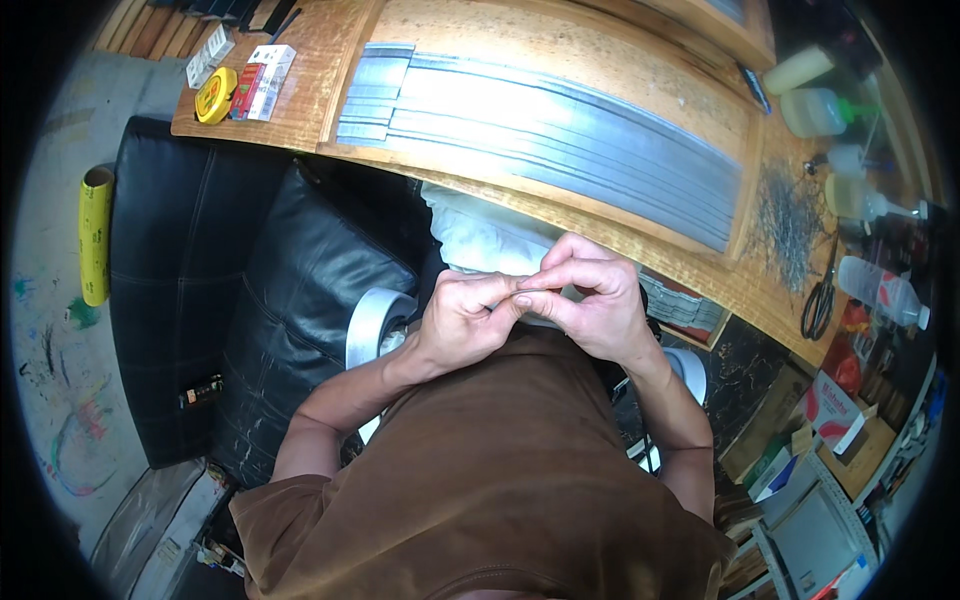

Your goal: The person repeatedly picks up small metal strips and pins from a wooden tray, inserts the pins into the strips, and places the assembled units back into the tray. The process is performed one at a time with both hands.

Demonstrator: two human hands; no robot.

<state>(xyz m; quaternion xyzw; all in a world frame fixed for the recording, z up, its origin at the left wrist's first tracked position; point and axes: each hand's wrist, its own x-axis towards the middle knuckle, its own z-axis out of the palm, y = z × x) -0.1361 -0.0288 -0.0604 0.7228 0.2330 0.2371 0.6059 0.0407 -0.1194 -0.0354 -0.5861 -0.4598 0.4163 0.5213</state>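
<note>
My left hand (462, 318) and my right hand (597, 300) meet in front of my chest, just short of the table's near edge. Both are closed in a pinch, thumbs against forefingers, their tips almost touching. A thin sliver of something seems to lie between them, too small to make out. Beyond the hands, long silvery-grey flat strips (560, 130) lie side by side on the wooden table (470, 185). A shorter stack of the same strips (370, 95) sits at their left end. To the right is a heap of fine dark wire-like pieces (785, 225).
Black-handled scissors (818, 308) lie at the table's right end, beside a clear bottle (880, 292) and several squeeze bottles. A yellow tape measure (215, 97) and small boxes (268, 80) are at the far left. A black padded seat (180, 280) stands left, near a yellow roll (95, 240).
</note>
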